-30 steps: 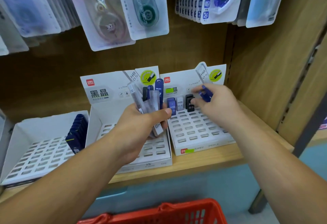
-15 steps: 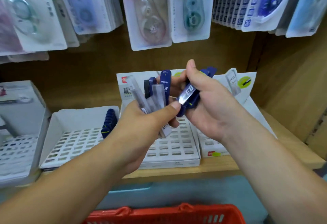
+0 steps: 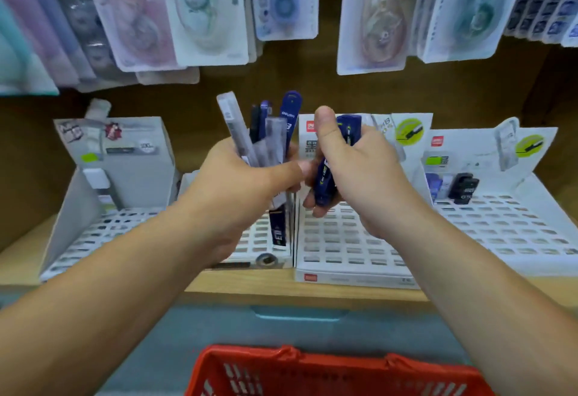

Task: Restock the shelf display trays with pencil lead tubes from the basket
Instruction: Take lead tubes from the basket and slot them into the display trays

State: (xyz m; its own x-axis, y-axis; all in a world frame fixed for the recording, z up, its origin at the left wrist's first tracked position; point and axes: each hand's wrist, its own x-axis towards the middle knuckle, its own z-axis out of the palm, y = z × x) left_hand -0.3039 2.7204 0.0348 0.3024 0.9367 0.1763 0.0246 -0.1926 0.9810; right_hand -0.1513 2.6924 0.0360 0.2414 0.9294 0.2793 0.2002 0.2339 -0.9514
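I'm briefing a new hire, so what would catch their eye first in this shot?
Centre frame, the left hand grips a fanned bunch of clear and dark blue plastic lead tubes, and the right hand holds a dark blue tube. Behind them sit white slotted display trays on a wooden shelf; a red plastic basket lies below.

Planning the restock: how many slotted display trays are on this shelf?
4 trays side by side: grey tray far left, second tray behind the left hand, third tray below the right hand, fourth tray far right. Others may lie out of frame.
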